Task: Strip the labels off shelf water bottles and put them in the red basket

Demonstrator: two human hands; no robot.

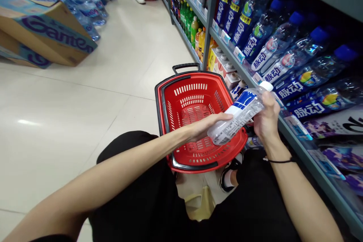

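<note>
I hold a clear plastic bottle with a blue-and-white label and a white cap in both hands, tilted over a red shopping basket. My right hand is wrapped round its upper part near the cap. My left hand grips its bottom end, fingers curled under it. The basket stands on the floor in front of my knees, and nothing shows inside it. Its black handle lies folded at the far rim.
Grey store shelves run along the right, stocked with blue-capped drink bottles and, further off, green and orange bottles. Cardboard boxes and packs of water lie at the left. Pale tiled floor stretches between.
</note>
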